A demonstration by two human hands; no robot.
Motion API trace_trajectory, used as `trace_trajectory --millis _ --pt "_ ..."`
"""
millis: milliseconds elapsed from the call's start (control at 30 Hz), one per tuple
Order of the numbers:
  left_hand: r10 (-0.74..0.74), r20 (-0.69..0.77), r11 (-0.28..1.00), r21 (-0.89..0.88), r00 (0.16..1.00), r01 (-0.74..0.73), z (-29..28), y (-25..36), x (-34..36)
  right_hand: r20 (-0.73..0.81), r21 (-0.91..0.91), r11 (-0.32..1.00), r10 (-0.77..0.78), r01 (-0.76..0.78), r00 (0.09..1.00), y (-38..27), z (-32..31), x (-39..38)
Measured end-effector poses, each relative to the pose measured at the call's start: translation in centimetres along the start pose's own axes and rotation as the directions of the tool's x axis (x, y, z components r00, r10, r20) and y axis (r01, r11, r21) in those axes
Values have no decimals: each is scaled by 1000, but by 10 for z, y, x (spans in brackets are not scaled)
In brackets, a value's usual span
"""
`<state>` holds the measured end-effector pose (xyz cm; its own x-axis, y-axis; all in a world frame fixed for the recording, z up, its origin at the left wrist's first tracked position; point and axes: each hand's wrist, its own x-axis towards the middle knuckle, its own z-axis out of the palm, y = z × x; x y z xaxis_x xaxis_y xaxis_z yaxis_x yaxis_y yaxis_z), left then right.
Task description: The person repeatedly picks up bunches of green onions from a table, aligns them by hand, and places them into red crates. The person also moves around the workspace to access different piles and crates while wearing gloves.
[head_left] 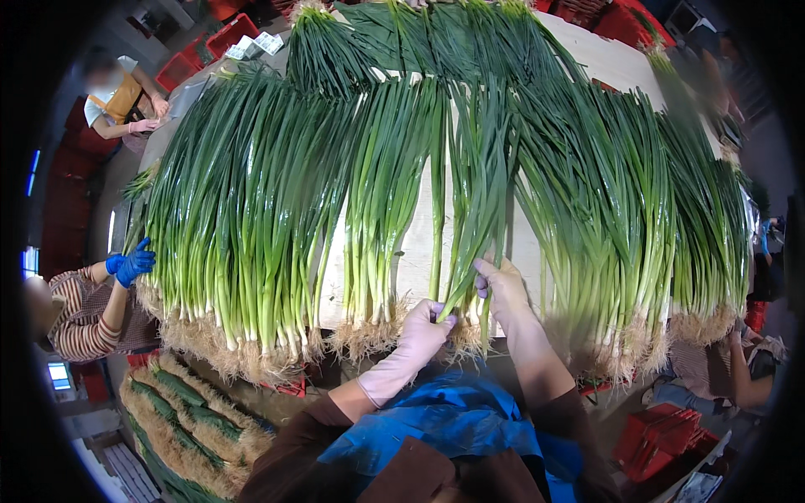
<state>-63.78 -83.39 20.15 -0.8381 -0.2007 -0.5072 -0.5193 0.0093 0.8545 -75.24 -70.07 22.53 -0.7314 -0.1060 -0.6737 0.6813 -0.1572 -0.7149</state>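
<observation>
1. Blue apron cloth (453,423) bunches just under the camera, with brown sleeves on either side of it.
2. Far left, a co-worker's blue-gloved hand (132,261) rests at the table's edge beside the leftmost green onions (235,210); finished bundles (180,419) lie stacked below, roots outward.
3. Left of centre, the pink-gloved left hand (423,327) curls closed around the white bases of a small bunch (470,218), probably to keep the root ends even at the table's near edge.
4. Just to its right, the right hand (501,289), in a pale glove, pinches a few stalks of that bunch between thumb and fingers, seemingly separating them from the rest.
5. That bunch lies on the pale table (415,251), roots toward the person, with long dark-green leaves fanning away, white lower stems and tan, hairy roots.
6. Rightward, denser rows of onions (637,218) lie the same way; red crates (662,436) sit lower right.
</observation>
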Motion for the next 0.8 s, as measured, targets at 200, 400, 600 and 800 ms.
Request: trace_trajectory --millis 200,400,600,800 --pt "96 -120 975 -190 988 -117 -25 40 -26 258 129 989 -108 76 960 -41 35 -32" --pt "-115 -201 962 -265 973 59 -53 56 5 269 -148 971 -145 190 952 -56 72 -10" --pt "-2 -252 1000 -24 968 -4 -75 6 63 204 -298 941 -102 161 974 -31 42 -9" --pt "356 -207 711 693 911 -121 -82 20 39 -34 -271 809 -549 521 835 -52 -42 -105"
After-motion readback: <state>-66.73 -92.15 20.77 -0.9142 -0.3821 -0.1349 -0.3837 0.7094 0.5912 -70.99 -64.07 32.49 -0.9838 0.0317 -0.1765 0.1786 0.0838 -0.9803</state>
